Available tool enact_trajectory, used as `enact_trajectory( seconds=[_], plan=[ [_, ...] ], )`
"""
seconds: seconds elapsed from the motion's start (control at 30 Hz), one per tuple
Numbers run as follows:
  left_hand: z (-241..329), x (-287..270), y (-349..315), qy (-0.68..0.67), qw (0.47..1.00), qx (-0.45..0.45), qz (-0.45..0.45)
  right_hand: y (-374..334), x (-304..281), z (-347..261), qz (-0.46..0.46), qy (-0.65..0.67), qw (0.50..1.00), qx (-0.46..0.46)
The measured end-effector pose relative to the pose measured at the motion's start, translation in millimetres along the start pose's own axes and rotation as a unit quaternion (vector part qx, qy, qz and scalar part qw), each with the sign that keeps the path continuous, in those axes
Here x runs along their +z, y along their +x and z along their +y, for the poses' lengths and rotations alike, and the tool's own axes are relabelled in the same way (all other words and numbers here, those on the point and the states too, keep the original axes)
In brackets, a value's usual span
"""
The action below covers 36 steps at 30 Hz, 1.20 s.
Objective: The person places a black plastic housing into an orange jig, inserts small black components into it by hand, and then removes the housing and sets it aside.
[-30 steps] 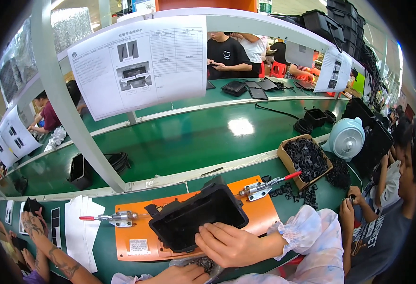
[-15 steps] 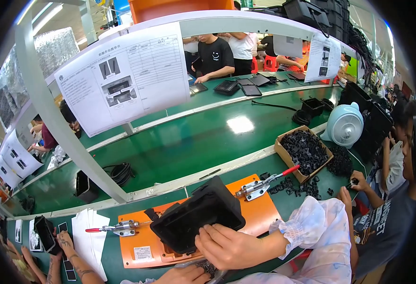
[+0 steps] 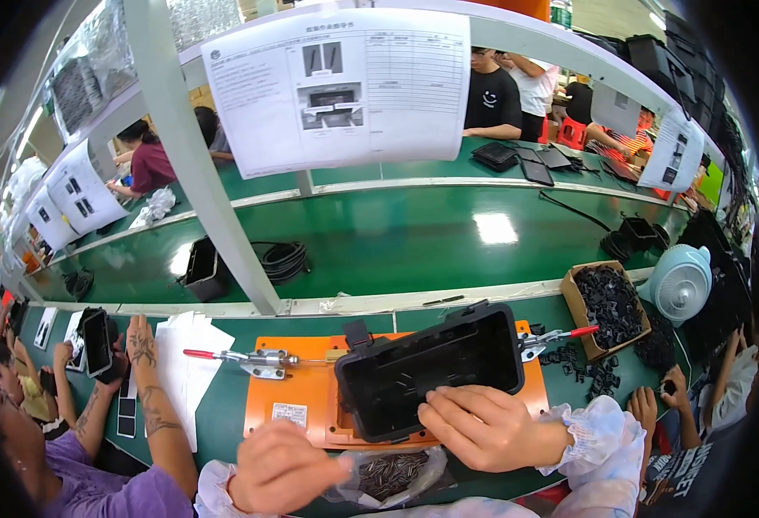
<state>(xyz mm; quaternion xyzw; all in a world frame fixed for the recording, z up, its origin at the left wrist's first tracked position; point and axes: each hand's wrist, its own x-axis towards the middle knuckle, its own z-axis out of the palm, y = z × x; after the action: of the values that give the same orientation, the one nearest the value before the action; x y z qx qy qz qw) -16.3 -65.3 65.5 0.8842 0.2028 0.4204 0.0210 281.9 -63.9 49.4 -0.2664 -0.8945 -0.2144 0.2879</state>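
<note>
**Right hand on the black housing, left hand at the bag of small parts**

Your right hand (image 3: 491, 427) lies on the near rim of the black plastic housing (image 3: 431, 367), fingers curled over the edge and pressing on it, so it is closed on that rim rather than spread flat. Your left hand (image 3: 280, 470) sits lower and to the left, loosely curled, its fingertips touching the clear plastic bag (image 3: 392, 475) of small dark metal pieces. Whether it pinches a piece or only rests on the bag, you cannot tell from this view.

The housing sits open side up and tilted on the orange fixture plate (image 3: 297, 397), which lies on the green desk (image 3: 224, 414). It is just beyond your right hand and to the far right of your left hand. The bag lies on the near edge of the desk, between your two hands and touching the near side of the plate.

A toggle clamp with a red handle (image 3: 241, 360) stands on the plate's left part, and a second red-tipped clamp (image 3: 556, 337) on its right, partly behind the housing. To the right, a cardboard box of black clips (image 3: 608, 306) stands near a pale blue fan (image 3: 681, 281).

The near part of the plate is hidden under the housing and your right hand. Your wrists are covered by white ruffled sleeve guards, cut off at the lower edge.
</note>
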Motion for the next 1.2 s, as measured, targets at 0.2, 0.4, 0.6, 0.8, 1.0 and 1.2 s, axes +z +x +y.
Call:
enact_trajectory(
  seconds=[0.2,0.4,0.6,0.8,1.0,1.2],
  plan=[
    [-24,6,4,0.117,0.982,-0.123,0.083,2,-5,19,0.007,0.119,0.992,0.038],
    [-46,25,8,0.101,0.978,-0.162,0.085,4,-10,30,0.004,0.178,0.981,0.077],
    [-62,40,6,0.047,0.977,-0.196,0.074,-1,-13,32,0.011,0.18,0.978,0.101],
    [-87,46,5,0.015,0.974,-0.219,0.055,0,1,60,0.019,0.147,0.982,0.114],
    [-97,59,5,0.008,0.972,-0.23,0.04,24,70,159,0.005,0.08,0.972,0.222],
    [-105,76,-5,0.038,0.976,-0.211,0.024,9,169,225,-0.104,0.011,0.961,0.254]
  ],
)
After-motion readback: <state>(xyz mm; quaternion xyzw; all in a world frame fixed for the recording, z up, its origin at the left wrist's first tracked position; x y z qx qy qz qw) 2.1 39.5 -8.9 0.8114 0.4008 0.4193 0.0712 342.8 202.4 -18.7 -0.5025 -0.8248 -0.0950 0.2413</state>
